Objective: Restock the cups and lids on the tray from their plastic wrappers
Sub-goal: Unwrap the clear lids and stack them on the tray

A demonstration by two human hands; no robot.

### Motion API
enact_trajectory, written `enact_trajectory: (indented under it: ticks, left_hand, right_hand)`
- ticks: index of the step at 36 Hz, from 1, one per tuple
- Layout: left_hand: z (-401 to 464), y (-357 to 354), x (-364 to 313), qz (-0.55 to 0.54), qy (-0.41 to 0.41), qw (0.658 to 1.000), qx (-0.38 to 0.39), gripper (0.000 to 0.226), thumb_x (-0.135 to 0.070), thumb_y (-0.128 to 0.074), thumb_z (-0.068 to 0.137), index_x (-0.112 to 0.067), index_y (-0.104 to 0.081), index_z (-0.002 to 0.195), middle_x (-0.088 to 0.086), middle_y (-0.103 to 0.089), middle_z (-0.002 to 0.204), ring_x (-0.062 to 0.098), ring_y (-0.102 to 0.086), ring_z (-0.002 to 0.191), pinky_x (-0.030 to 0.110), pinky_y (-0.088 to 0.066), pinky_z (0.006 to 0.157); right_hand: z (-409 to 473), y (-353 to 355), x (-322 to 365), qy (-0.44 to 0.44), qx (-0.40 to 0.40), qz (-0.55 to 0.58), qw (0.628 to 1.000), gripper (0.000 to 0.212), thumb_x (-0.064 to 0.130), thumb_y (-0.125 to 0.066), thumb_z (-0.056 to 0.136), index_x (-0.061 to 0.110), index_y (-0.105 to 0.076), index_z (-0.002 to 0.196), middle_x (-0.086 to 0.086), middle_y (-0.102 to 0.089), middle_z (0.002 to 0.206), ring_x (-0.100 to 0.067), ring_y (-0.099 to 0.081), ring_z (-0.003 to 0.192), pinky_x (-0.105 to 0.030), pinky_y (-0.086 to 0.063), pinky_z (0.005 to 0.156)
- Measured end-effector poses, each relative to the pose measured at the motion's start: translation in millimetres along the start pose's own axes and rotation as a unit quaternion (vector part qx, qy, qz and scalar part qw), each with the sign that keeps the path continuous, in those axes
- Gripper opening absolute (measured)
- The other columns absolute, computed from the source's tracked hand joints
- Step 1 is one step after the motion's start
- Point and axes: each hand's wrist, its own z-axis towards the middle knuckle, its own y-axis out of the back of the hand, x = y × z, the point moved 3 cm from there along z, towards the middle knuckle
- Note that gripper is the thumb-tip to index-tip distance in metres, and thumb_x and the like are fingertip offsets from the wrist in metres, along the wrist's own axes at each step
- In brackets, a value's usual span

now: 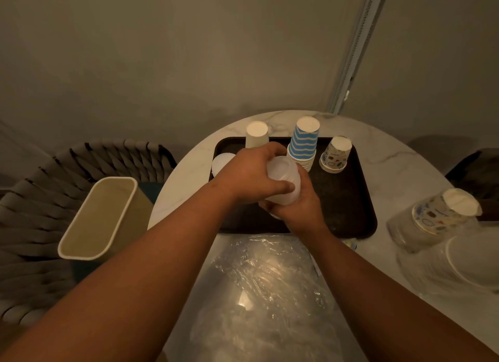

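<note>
A dark brown tray [348,199] lies on the round marble table. Above its middle both hands hold a stack of translucent white lids [283,175]. My left hand [248,172] grips the stack from the left and top; my right hand [297,207] cups it from below. On the tray stand a plain white cup stack [256,135], a blue-striped cup stack [303,145] and a patterned cup stack [336,155], all upside down. More white lids [220,163] lie at the tray's left edge, partly hidden by my left hand.
A clear plastic wrapper [264,288] is spread on the table before the tray. At the right edge lie wrapped patterned cups [442,213] and wrapped lids [464,264]. A beige bin [100,218] stands left of the table by a woven chair [32,199].
</note>
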Motion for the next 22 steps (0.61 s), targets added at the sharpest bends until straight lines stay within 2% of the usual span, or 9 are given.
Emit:
enact_trajectory:
  ticks: [3,5,9,12,14,17,20,22]
  left_hand:
    - [0.0,1.3,4.4,-0.052,0.018,0.998,-0.006,0.072,-0.037,-0.083,0.073,-0.029,-0.049,0.136,-0.007,-0.057,0.13,0.01,-0.056,0.11,0.025,-0.047,0.089]
    - [0.3,1.6,7.6,-0.081,0.028,0.996,-0.014,0.072,-0.035,-0.084,0.072,-0.03,-0.049,0.136,-0.008,-0.057,0.128,0.01,-0.056,0.109,0.023,-0.046,0.086]
    - [1.6,7.1,15.6,-0.131,0.044,0.989,-0.056,0.069,-0.031,-0.084,0.073,-0.031,-0.051,0.133,-0.008,-0.057,0.124,0.009,-0.056,0.105,0.015,-0.043,0.076]
    - [4.7,18.5,24.8,-0.202,0.071,0.972,-0.097,0.062,-0.028,-0.084,0.074,-0.03,-0.054,0.128,-0.009,-0.059,0.113,0.011,-0.06,0.103,0.026,-0.051,0.086]
    - [9.1,29.6,37.8,-0.223,0.095,0.963,-0.117,0.061,-0.023,-0.082,0.076,-0.028,-0.053,0.129,-0.011,-0.057,0.109,0.011,-0.06,0.101,0.034,-0.053,0.09]
    - [15.1,46.0,69.1,-0.141,0.136,0.972,-0.131,0.065,-0.024,-0.079,0.078,-0.028,-0.049,0.136,-0.002,-0.052,0.129,0.019,-0.054,0.112,0.035,-0.049,0.089]
    - [23.3,44.5,98.5,-0.014,0.165,0.983,-0.077,0.072,-0.027,-0.078,0.08,-0.028,-0.043,0.142,0.005,-0.044,0.145,0.026,-0.048,0.127,0.032,-0.043,0.089]
    - [29.2,35.5,110.2,0.056,0.156,0.986,-0.03,0.076,-0.033,-0.079,0.079,-0.028,-0.041,0.145,0.005,-0.041,0.149,0.027,-0.044,0.132,0.035,-0.042,0.097]
  right_hand:
    - [0.6,0.4,0.1,0.003,-0.007,0.0,1.0,0.094,0.021,-0.093,0.057,0.071,-0.039,0.116,0.036,-0.056,0.117,0.01,-0.055,0.112,-0.038,-0.053,0.097]
    - [1.4,-0.2,0.0,0.003,-0.012,0.005,1.0,0.093,0.023,-0.093,0.056,0.069,-0.041,0.118,0.031,-0.058,0.119,0.003,-0.057,0.113,-0.037,-0.054,0.096]
    - [2.3,-3.4,-3.2,-0.003,-0.01,0.014,1.0,0.092,0.022,-0.093,0.057,0.059,-0.041,0.123,0.026,-0.056,0.122,0.004,-0.056,0.112,-0.024,-0.051,0.09]
    - [2.0,-6.1,-6.6,-0.006,-0.014,0.022,1.0,0.095,0.021,-0.094,0.056,0.052,-0.041,0.128,0.024,-0.053,0.125,0.006,-0.053,0.115,-0.018,-0.048,0.09]
    - [1.8,-7.0,-9.5,-0.009,-0.022,0.025,0.999,0.095,0.026,-0.094,0.054,0.054,-0.04,0.126,0.023,-0.052,0.126,0.003,-0.051,0.118,-0.017,-0.046,0.092]
    - [2.8,-6.0,-13.7,-0.013,-0.023,0.031,0.999,0.096,0.037,-0.092,0.05,0.051,-0.04,0.13,0.012,-0.052,0.133,-0.009,-0.05,0.124,-0.029,-0.047,0.099]
    - [6.2,-4.7,-14.5,-0.01,-0.017,0.028,0.999,0.099,0.022,-0.094,0.056,0.041,-0.037,0.135,0.009,-0.048,0.136,-0.013,-0.046,0.127,-0.032,-0.044,0.103]
    - [8.6,-6.2,-13.7,-0.014,-0.016,0.028,0.999,0.099,0.016,-0.093,0.058,0.039,-0.035,0.136,0.01,-0.047,0.136,-0.011,-0.044,0.127,-0.03,-0.042,0.102]
